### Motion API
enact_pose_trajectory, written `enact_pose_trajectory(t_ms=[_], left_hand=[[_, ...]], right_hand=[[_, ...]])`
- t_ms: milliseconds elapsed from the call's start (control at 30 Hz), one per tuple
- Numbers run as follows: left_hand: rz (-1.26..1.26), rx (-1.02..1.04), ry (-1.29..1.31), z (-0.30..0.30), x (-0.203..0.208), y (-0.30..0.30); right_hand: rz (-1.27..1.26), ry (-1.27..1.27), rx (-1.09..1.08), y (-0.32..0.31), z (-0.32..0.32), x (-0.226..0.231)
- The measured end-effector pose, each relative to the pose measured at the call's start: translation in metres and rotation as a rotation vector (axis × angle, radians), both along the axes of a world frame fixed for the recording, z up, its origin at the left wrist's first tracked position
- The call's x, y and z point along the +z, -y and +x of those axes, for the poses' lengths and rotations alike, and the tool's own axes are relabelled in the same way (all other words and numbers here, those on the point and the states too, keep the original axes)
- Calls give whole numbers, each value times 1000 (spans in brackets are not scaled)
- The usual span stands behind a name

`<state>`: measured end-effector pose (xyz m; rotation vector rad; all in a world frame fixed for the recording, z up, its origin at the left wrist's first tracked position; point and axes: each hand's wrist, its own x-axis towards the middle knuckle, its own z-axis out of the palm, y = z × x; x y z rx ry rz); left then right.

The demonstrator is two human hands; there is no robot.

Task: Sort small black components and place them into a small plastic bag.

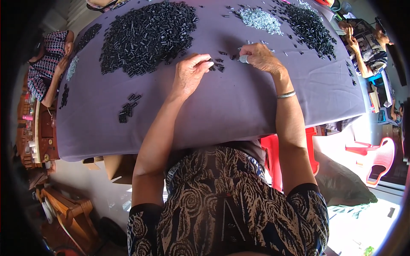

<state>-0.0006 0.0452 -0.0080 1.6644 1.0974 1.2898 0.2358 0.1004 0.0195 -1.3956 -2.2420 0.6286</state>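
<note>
My left hand (190,76) is closed in a pinch above the purple cloth, with a small black piece at its fingertips, partly hidden by them. Beside those fingertips lie several loose black cylindrical pieces (219,67). To the right, my right hand (265,59) has its fingers curled round a small pale grey, rounded piece (243,59), whose exact kind I cannot make out. A metal bangle (286,94) circles my right wrist. A small cluster of black cylinders (125,112) lies left of my left forearm.
A big heap of black cylinders (145,36) spreads over the far left of the purple tablecloth (222,111). Clear small pieces (259,20) and another black heap (311,30) lie far right. People sit at both sides. Red plastic chairs (380,160) stand at right.
</note>
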Motion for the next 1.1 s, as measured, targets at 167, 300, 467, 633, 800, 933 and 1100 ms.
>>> enact_pose_trajectory(t_ms=[167, 300, 467, 633, 800, 933, 1100], left_hand=[[-9, 13, -18, -1, 0, 1], [-5, 19, -21, -1, 0, 0], [-7, 25, -26, -1, 4, 1], [-11, 34, -26, -1, 3, 1], [16, 25, -28, -1, 2, 0], [30, 31, -35, -1, 3, 2], [35, 25, -35, 0, 3, 1]], right_hand=[[78, 24, -17, -1, -1, -1], [-350, -211, -135, 1, 6, 7], [-402, -251, -166, 3, 3, 10], [-198, -212, -199, -1, -1, 1], [-120, -202, -119, -2, 1, -3], [-97, -183, -100, -1, -1, -2], [13, -141, -36, -2, 1, -7]])
